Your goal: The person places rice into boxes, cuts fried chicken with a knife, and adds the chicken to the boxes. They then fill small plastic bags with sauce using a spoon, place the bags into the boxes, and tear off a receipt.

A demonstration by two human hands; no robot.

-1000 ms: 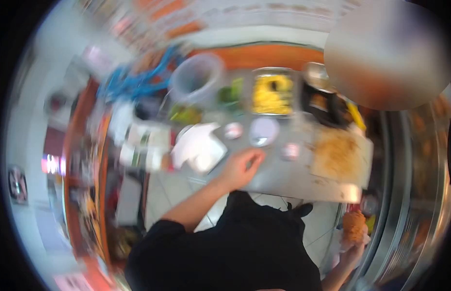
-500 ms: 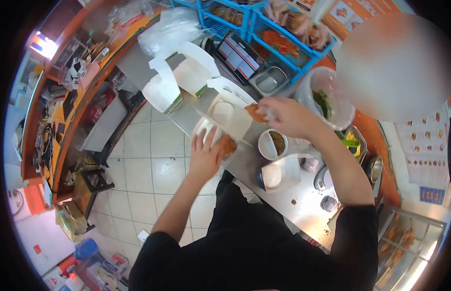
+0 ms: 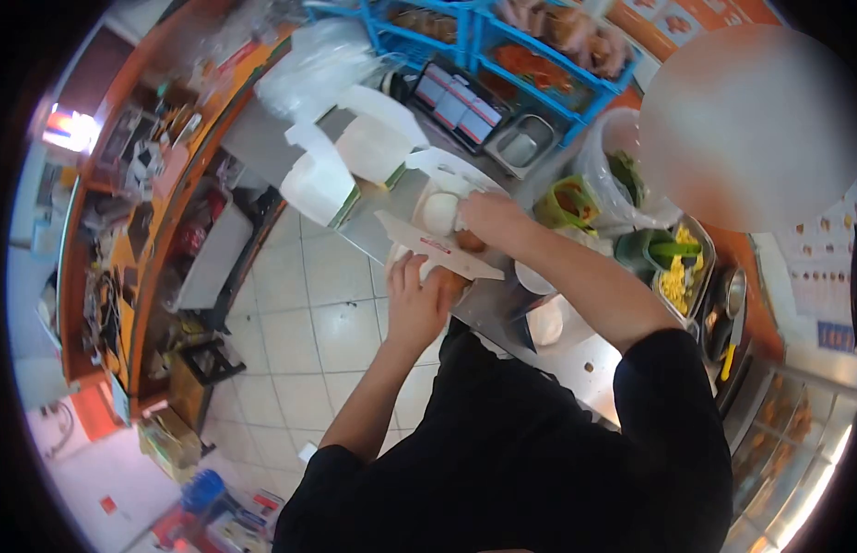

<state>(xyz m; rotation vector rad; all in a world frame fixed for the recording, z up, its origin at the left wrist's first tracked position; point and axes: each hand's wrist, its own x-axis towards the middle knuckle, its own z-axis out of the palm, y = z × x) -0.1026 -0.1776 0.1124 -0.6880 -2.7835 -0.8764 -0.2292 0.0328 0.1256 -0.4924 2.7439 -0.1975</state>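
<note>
A white takeout box (image 3: 430, 243) stands open at the counter's front edge, with a round white mound (image 3: 440, 213), probably rice, inside. My right hand (image 3: 491, 221) reaches into the box, fingers pressed together on a brown fried piece (image 3: 470, 241) beside the mound. My left hand (image 3: 416, 300) is at the box's near side, its fingers curled round a second brown fried piece (image 3: 453, 283) and something white; its fingertips are partly hidden.
Two more open boxes (image 3: 319, 189) (image 3: 375, 147) are at the left. Behind them are a plastic bag (image 3: 313, 69), a tablet (image 3: 458, 109), a steel container (image 3: 522, 145) and blue baskets (image 3: 576, 115). Green tubs (image 3: 568, 203) and a yellow-food tray (image 3: 679, 276) are at the right.
The view has turned left towards the boxes since the first frame. Since the second, my right hand has lowered its fried piece into the box, and a box flap stands between my hands.
</note>
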